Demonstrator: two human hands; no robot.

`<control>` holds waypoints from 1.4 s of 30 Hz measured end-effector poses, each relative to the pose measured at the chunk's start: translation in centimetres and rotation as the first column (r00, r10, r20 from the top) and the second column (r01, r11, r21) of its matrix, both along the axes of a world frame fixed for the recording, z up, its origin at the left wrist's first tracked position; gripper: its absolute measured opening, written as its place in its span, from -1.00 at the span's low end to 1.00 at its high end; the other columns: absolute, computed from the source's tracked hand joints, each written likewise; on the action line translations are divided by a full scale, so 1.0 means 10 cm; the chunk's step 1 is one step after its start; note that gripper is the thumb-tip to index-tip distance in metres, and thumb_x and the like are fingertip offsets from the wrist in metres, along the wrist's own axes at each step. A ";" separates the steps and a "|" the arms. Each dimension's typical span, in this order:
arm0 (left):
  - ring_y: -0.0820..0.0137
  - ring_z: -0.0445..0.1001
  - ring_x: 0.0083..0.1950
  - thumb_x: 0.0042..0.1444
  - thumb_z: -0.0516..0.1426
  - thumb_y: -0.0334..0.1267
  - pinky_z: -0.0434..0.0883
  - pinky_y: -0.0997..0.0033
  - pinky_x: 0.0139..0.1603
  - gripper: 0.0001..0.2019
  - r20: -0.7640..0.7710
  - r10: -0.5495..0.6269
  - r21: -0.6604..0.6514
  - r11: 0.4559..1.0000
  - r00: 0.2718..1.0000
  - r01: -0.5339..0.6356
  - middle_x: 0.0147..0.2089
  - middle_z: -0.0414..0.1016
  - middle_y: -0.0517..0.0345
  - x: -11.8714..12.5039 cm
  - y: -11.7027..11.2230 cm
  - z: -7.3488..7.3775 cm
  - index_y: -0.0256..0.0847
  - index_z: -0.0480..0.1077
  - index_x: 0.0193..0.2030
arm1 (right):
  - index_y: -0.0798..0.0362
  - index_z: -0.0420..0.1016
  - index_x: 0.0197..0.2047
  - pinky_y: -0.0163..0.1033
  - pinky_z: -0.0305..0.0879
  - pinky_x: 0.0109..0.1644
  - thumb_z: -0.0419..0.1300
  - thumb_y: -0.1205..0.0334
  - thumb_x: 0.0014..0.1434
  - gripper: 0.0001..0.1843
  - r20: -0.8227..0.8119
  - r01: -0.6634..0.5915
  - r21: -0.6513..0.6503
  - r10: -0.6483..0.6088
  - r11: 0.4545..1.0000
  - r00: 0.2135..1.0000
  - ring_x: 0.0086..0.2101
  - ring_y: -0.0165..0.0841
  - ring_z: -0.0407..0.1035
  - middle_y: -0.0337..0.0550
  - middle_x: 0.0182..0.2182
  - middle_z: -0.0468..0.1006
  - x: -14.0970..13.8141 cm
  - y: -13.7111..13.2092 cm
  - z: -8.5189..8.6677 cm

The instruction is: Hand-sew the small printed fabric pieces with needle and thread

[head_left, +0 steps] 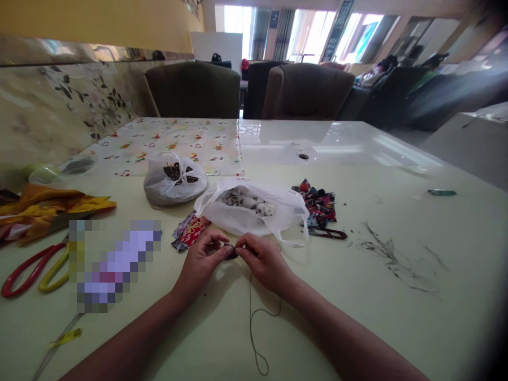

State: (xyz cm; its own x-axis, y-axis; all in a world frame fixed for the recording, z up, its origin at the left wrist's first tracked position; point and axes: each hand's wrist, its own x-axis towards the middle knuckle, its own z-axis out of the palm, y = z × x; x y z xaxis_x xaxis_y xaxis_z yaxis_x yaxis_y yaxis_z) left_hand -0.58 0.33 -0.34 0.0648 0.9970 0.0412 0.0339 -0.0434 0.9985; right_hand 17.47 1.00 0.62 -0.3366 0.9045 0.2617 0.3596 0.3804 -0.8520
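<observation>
Work appears unfinished: left hand (208,255) pinches a small dark piece (229,253) above the table (337,280); right hand (260,258) meets its edge, grip indeterminable. Thread (250,317) lies loose below. Clustered cloth pieces (320,209) beside the white bag (254,226) look finished; red patterned cloth (196,227) seems unworked.

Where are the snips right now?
In the head view, the snips lie right of the open bag, just below the patterned cloth and up-right of the right hand.
</observation>
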 end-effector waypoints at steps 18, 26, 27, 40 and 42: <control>0.38 0.56 -0.40 -0.02 0.33 -0.16 0.50 0.41 -0.30 -0.78 0.038 -0.068 -0.134 0.988 0.997 0.072 -0.46 0.58 0.14 0.03 0.00 0.07 -0.25 0.45 -0.38 | 0.03 0.33 -0.24 -0.33 0.15 -0.34 0.01 0.19 0.34 -0.84 -0.129 0.040 -0.024 -0.043 0.999 0.991 -0.44 -0.43 0.22 -0.28 -0.47 0.35 0.04 0.03 0.01; 0.35 0.56 -0.31 0.01 0.32 -0.24 0.52 0.37 -0.23 -0.89 -0.081 0.015 0.046 0.999 0.997 -0.011 -0.36 0.59 0.12 0.02 0.00 0.11 -0.21 0.60 -0.32 | 0.04 0.43 -0.35 -0.27 0.20 -0.24 0.11 0.32 0.29 -0.84 -0.090 0.083 0.192 -0.066 0.978 0.994 -0.32 -0.37 0.28 -0.17 -0.38 0.33 0.05 0.04 0.05; 0.36 0.55 -0.32 0.02 0.31 -0.25 0.51 0.39 -0.24 -0.91 -0.104 0.019 0.079 0.997 0.994 -0.011 -0.37 0.57 0.13 0.01 -0.01 0.12 -0.20 0.60 -0.33 | 0.05 0.44 -0.35 -0.26 0.21 -0.24 0.12 0.33 0.29 -0.84 -0.086 0.085 0.207 -0.068 0.975 0.994 -0.32 -0.36 0.28 -0.17 -0.38 0.32 0.04 0.04 0.05; 0.37 0.55 -0.33 0.09 0.29 -0.22 0.49 0.41 -0.25 -0.90 -0.153 0.069 0.157 0.987 0.986 -0.044 -0.38 0.55 0.15 -0.02 -0.01 0.07 -0.17 0.61 -0.28 | 0.05 0.44 -0.35 -0.25 0.19 -0.27 0.08 0.32 0.31 -0.80 -0.017 0.063 0.246 -0.060 0.967 0.998 -0.34 -0.35 0.27 -0.17 -0.41 0.30 0.05 0.02 0.07; 0.37 0.55 -0.33 0.08 0.29 -0.23 0.49 0.41 -0.25 -0.90 -0.157 0.079 0.165 0.985 0.984 -0.053 -0.38 0.55 0.15 -0.02 -0.02 0.08 -0.17 0.61 -0.29 | 0.05 0.43 -0.35 -0.25 0.19 -0.27 0.07 0.32 0.32 -0.80 -0.029 0.072 0.241 -0.067 0.968 0.997 -0.34 -0.35 0.27 -0.17 -0.41 0.30 0.05 0.02 0.08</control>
State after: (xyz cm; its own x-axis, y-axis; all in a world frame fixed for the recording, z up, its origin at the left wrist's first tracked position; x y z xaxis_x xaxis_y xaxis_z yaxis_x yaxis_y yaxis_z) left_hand -0.74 0.17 0.42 0.0181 0.9807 0.1949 0.2031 -0.1945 0.9596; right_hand 17.95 1.15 1.40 -0.2676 0.8346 0.4815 0.3754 0.5505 -0.7457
